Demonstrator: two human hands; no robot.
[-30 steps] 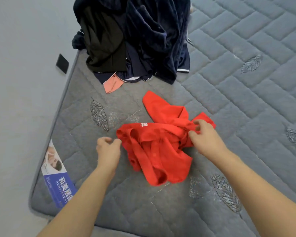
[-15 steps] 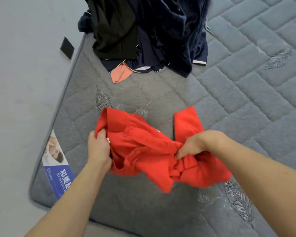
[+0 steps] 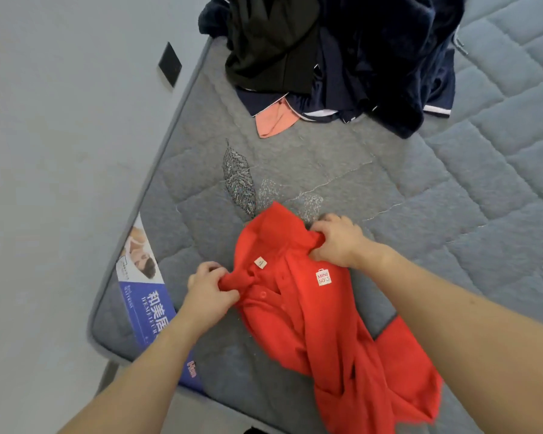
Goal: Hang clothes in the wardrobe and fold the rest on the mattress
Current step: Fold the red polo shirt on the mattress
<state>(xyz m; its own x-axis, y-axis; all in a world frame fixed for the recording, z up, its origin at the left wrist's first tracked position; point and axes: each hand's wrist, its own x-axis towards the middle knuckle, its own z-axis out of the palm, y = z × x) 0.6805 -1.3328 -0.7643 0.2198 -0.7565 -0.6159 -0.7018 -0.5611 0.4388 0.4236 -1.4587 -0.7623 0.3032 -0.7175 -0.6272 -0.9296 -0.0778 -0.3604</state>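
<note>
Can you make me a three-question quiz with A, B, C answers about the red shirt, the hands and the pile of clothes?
1. Where is the pile of dark clothes?
A. at the far end of the mattress
B. on the floor
C. under the red shirt

2. What colour is the polo shirt?
A. blue
B. red
C. green

3. What are the hands doing with it?
A. hovering above it
B. only one touches it
C. both grip it

Answers:
1 A, the pile lies beyond the shirt on the mattress.
2 B, it is bright red with a white logo.
3 C, the left hand and the right hand each pinch cloth near the collar.
</note>
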